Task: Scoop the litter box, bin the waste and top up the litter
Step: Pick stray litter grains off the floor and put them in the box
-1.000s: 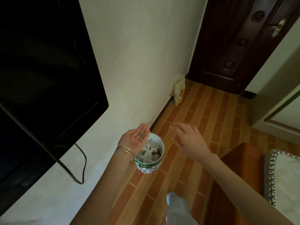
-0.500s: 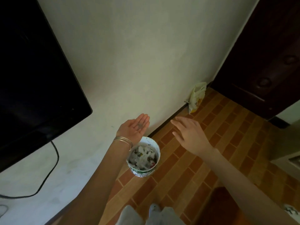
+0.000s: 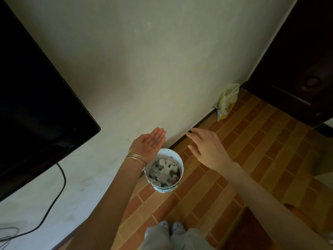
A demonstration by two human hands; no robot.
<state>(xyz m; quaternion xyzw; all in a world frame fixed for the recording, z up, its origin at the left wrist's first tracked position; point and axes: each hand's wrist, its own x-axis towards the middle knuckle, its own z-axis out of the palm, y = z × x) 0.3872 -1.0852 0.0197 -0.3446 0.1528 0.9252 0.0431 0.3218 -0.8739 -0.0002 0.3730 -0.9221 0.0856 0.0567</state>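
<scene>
A small white bin [image 3: 177,160] with green print stands on the brick-pattern floor against the wall, filled with white crumpled waste and dark bits. My left hand [image 3: 147,144] is held flat, palm up, just above and left of the bin's rim, with a few small grey crumbs [image 3: 154,140] lying on the palm. Thin bangles circle that wrist. My right hand [image 3: 207,147] hovers palm down to the right of the bin, fingers spread and holding nothing. No litter box or scoop is in view.
A black flat screen [image 3: 36,98] hangs at the left with a black cable [image 3: 59,192] trailing below. A yellow-white plastic bag [image 3: 226,101] leans on the wall by a dark wooden door [image 3: 297,60]. My feet [image 3: 171,227] stand just behind the bin.
The view has swung left and down, so the bin sits more central and the door has slid to the right edge. Both hands keep nearly the same poses.
</scene>
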